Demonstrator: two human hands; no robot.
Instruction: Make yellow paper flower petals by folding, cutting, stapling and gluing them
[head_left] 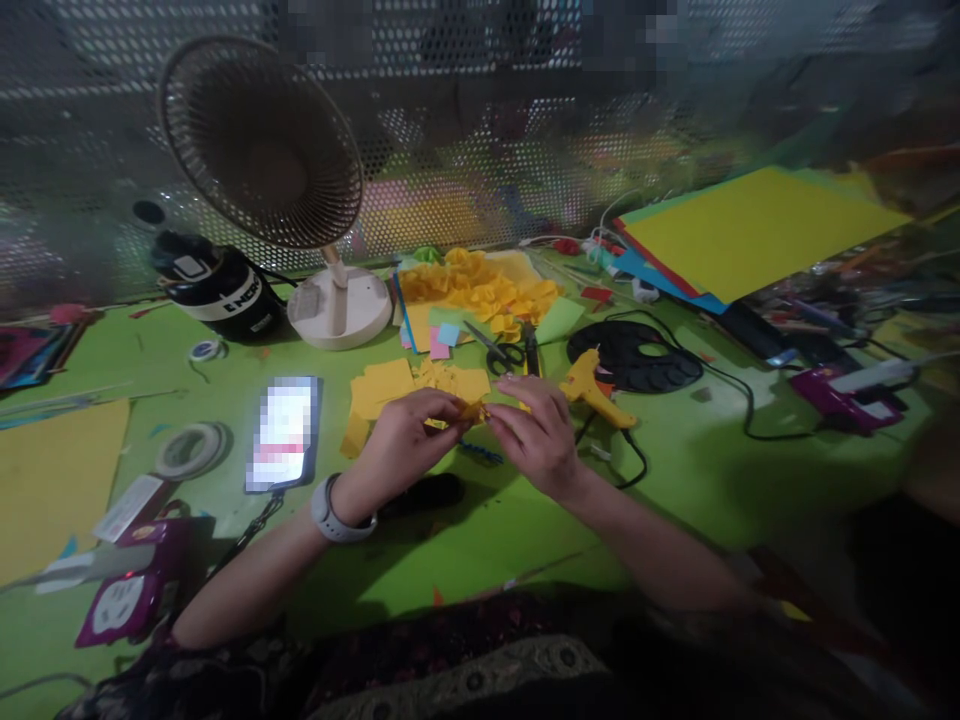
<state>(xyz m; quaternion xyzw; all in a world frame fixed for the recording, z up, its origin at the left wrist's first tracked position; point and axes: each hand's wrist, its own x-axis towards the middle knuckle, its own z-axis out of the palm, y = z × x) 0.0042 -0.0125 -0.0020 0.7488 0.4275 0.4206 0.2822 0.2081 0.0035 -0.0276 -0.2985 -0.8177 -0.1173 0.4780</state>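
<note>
Between my two hands is a small yellow-orange paper piece, mostly covered by fingertips. My left hand, with a pale watch on its wrist, pinches it from the left. From the right, the thumb and fingers of my right hand close on its other edge. Behind them lie cut yellow paper sheets with scraps on top. A yellow hot glue gun lies just right of my right hand. Dark scissors rest beyond the hands, and a dark blue twisted strip lies below them.
A heap of orange paper pieces lies at the back centre. At back left stand a fan and a black bottle. A lit phone and a tape roll lie left. Coloured sheets and a black palette are right.
</note>
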